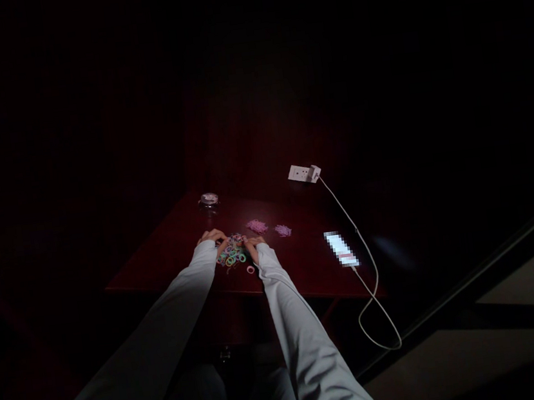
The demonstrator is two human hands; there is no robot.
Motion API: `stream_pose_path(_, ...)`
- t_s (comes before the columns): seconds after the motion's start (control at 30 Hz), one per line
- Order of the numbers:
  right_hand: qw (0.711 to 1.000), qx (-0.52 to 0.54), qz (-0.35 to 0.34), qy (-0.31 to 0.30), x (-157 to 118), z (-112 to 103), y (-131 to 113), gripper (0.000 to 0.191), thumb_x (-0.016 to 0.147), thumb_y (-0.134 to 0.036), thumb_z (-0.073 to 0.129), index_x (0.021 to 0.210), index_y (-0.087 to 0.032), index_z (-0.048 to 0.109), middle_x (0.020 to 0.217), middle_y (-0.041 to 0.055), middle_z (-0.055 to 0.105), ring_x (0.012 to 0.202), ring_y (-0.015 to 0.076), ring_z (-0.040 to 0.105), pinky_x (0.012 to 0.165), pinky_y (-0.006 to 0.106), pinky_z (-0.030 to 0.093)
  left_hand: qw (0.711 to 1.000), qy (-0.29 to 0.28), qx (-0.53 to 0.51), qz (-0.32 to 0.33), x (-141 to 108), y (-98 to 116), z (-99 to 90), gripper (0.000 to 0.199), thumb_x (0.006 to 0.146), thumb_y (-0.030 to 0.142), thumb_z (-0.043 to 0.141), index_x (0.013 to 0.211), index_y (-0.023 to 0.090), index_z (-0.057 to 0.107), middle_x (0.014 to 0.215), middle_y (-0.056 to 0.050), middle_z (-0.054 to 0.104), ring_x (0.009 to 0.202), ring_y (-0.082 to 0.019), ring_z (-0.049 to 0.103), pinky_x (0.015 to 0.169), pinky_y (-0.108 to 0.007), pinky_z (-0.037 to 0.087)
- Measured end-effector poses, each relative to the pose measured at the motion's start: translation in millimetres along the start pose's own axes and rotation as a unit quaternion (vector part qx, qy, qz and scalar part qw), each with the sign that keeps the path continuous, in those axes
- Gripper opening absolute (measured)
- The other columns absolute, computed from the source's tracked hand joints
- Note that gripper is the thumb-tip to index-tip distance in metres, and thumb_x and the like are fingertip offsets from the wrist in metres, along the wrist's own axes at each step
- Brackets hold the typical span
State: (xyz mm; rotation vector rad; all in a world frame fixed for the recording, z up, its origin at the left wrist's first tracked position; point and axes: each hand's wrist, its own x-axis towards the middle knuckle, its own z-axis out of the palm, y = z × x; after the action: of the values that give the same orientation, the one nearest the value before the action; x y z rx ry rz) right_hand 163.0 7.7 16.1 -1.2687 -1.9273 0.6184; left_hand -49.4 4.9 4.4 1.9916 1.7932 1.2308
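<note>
A pile of small multicoloured bands (235, 254) lies near the front edge of the dark red table, between my two hands. My left hand (213, 236) is at the pile's left side with its fingers curled; what they touch is too small to tell. At the right side, the fingers of my right hand (254, 246) are bent over the pile's edge, and their tips are hard to make out. One pink band (250, 269) lies by itself in front. Behind the hands are a pink heap (256, 226) and a smaller purple heap (283, 230).
A clear round jar (209, 202) stands at the table's back left. On the right lies a lit phone (342, 249), joined by a white cable (375, 264) to a charger in a wall socket (299, 173). The cable loops past the table's (305, 273) right edge.
</note>
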Motion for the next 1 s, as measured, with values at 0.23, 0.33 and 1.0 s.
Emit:
stream_pose_path(0.23, 0.999, 0.019, -0.038, 0.017, -10, -4, -5, 0.039, 0.115, -0.037, 0.054, 0.105, -0.035, 0.092, 0.117, 0.0054, 0.087, 0.127, 0.0231, 0.071, 0.120, 0.040, 0.055, 0.999, 0.041, -0.019, -0.011, 2, -6, 4.7, 0.011, 0.088, 0.028, 0.075, 0.077, 0.026, 0.078, 0.103, -0.003, 0.082, 0.096, -0.024, 0.067, 0.090, -0.034, 0.052)
stream_pose_path(0.33, 0.999, 0.016, -0.041, 0.026, -10, -3, -2, 0.038, 0.114, -0.036, 0.056, 0.100, -0.037, 0.092, 0.114, 0.0038, 0.087, 0.123, 0.0225, 0.071, 0.117, 0.039, 0.056, 0.998, 0.056, -0.029, -0.001, 3, -10, 6.7, 0.012, 0.087, 0.030, 0.075, 0.076, 0.026, 0.078, 0.100, -0.003, 0.083, 0.092, -0.023, 0.066, 0.087, -0.034, 0.053)
stream_pose_path(1.0, 0.992, -0.026, -0.120, 0.019, -4, -1, 2, 0.010, 0.095, -0.035, 0.089, 0.105, -0.036, 0.090, 0.115, 0.0055, 0.080, 0.122, 0.0273, 0.065, 0.110, 0.045, 0.058, 0.989, 0.039, -0.094, 0.106, 8, -21, 10.6, 0.028, 0.097, 0.045, 0.070, 0.082, 0.024, 0.080, 0.099, -0.005, 0.082, 0.094, -0.024, 0.071, 0.094, -0.040, 0.057)
